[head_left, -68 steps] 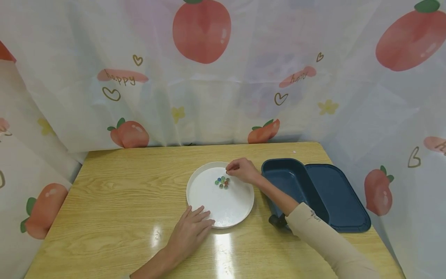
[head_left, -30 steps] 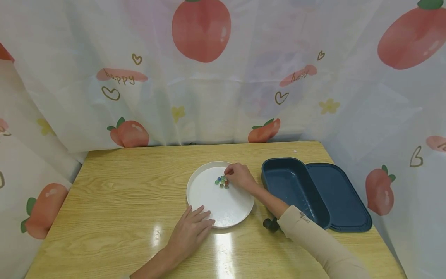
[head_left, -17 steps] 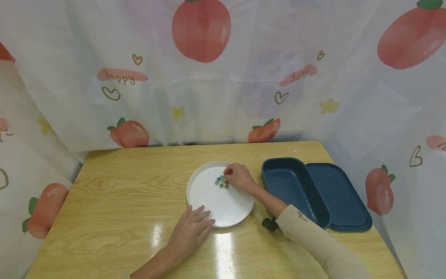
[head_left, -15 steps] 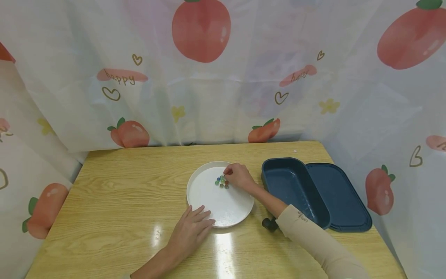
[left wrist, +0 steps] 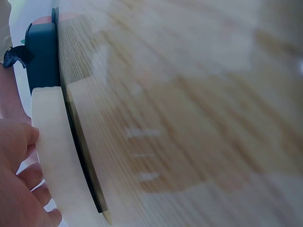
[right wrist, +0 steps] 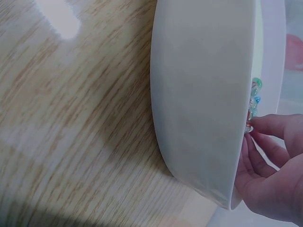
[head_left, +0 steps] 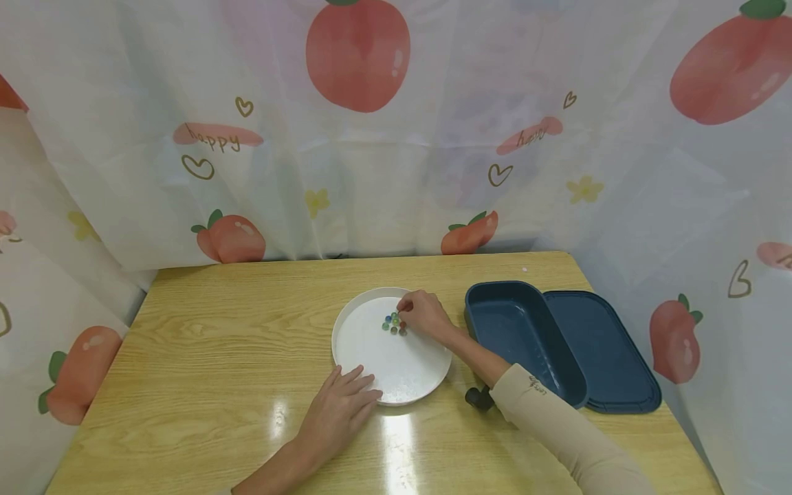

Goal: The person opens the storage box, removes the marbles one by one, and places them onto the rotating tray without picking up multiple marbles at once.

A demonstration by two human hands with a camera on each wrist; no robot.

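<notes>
A round white tray with a raised rim (head_left: 408,375) lies on the wooden table in the head view. Several small glass marbles (head_left: 386,326), green, blue and reddish, sit clustered toward its far side. My right hand (head_left: 427,316) reaches over the tray's right side, thumb and index finger pinching a marble at the cluster's edge. In the right wrist view, those fingertips meet at a reddish, clear marble (right wrist: 249,126) just past the rim. My left hand (head_left: 337,409) rests with spread fingers on the near left rim; its fingers (left wrist: 32,175) lie over the wall in the left wrist view.
A deep dark-blue rectangular box (head_left: 513,309) stands right of the tray, under my right forearm. Beside it lies a flat dark-blue lid (head_left: 609,350). A black device (head_left: 479,399) is strapped at my right wrist. A fruit-print curtain (head_left: 371,172) hangs behind the table.
My right hand has come down from the tray's far right onto the cluster with the marble it pinches, then stayed there. The nearby marbles have shifted slightly. My left hand has not moved.
</notes>
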